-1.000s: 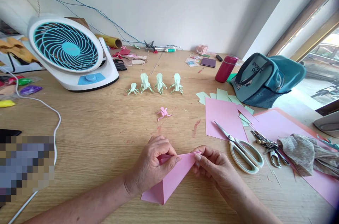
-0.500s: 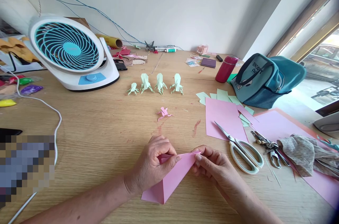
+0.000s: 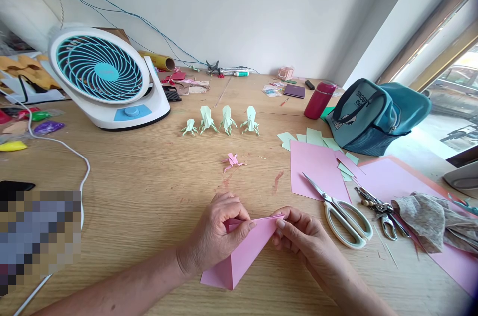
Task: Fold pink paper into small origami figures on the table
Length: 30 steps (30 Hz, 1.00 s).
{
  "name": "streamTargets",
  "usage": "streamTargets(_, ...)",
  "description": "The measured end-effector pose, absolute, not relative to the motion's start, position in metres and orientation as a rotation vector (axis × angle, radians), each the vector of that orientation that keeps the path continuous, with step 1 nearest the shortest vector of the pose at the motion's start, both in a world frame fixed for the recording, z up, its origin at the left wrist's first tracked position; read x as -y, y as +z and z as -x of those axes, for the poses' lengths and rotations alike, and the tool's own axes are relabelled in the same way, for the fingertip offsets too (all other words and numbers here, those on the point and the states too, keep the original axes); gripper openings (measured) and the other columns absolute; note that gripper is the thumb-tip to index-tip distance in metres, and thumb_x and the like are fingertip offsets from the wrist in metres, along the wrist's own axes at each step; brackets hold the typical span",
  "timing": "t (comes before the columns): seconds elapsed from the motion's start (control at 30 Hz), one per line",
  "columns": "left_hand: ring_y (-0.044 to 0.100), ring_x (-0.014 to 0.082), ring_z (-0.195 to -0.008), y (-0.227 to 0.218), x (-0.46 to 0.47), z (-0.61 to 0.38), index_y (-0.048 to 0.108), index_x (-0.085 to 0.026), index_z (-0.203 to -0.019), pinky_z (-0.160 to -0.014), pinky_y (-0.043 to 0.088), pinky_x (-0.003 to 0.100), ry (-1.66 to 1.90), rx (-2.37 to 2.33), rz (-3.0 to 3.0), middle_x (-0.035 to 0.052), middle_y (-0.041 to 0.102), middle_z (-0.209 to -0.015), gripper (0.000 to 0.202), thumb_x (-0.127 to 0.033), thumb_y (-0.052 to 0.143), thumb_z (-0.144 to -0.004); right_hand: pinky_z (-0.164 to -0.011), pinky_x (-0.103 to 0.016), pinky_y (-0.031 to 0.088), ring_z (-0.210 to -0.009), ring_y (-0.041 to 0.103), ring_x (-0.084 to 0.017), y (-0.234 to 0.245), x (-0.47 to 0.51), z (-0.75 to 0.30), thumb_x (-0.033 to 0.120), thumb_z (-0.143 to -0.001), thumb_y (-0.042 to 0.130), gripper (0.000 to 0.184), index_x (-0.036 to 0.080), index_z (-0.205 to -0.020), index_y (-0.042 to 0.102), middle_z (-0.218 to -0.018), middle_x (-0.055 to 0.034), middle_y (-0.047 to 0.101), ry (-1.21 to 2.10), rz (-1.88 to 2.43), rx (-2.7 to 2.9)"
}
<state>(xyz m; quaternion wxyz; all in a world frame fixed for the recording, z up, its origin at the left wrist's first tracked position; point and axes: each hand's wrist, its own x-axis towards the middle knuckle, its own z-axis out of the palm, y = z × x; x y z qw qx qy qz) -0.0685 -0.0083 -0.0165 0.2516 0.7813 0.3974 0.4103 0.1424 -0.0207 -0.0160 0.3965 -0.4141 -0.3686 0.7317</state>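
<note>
Both my hands pinch a folded pink paper (image 3: 242, 256) low on the wooden table (image 3: 142, 181). My left hand (image 3: 220, 234) grips its upper left edge, thumb on top. My right hand (image 3: 298, 236) pinches the upper right corner. The paper hangs down in a triangle, its point toward me. Just beyond lies a small pink folded figure (image 3: 232, 161), and farther back stand several pale green folded figures (image 3: 224, 120) in a row.
White-handled scissors (image 3: 341, 209) lie on a pink sheet (image 3: 317, 169) to the right, beside keys (image 3: 381, 204) and a cloth (image 3: 433, 216). A teal bag (image 3: 373, 116), a red bottle (image 3: 317, 99) and green paper scraps (image 3: 309, 136) sit behind. A fan (image 3: 108, 79) and its white cable (image 3: 74, 156) are left.
The hands and paper hold the same pose. Only the view has shifted slightly.
</note>
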Motion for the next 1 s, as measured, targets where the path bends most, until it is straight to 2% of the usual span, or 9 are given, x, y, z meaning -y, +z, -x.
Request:
streamTargets(0.27, 0.048, 0.0134, -0.065, -0.014, 0.008, 0.068, 0.057, -0.019, -0.066, -0.071, 0.037, 0.029, 1.1, -1.095, -2.127, -0.0024, 0.052, -0.061, 0.027, -0.029, 0.059, -0.09, -0.06, -0.023, 0.044, -0.059, 0.056, -0.011, -0.02, 0.019, -0.143, 0.049, -0.071, 0.081, 0.036, 0.017, -0.079, 0.067, -0.063, -0.0002, 0.065, 1.859, 1.048, 0.929)
streamTargets(1.0, 0.047, 0.0126, -0.065, -0.016, 0.007, 0.069, 0.057, -0.017, -0.066, -0.07, 0.035, 0.028, 1.129, -1.064, -2.132, -0.0025, 0.051, -0.062, 0.024, -0.025, 0.061, -0.089, -0.061, -0.021, 0.044, -0.06, 0.057, -0.01, -0.023, 0.02, -0.143, 0.045, -0.074, 0.081, 0.031, 0.017, -0.08, 0.068, -0.064, 0.0, 0.067, 1.867, 1.005, 0.911)
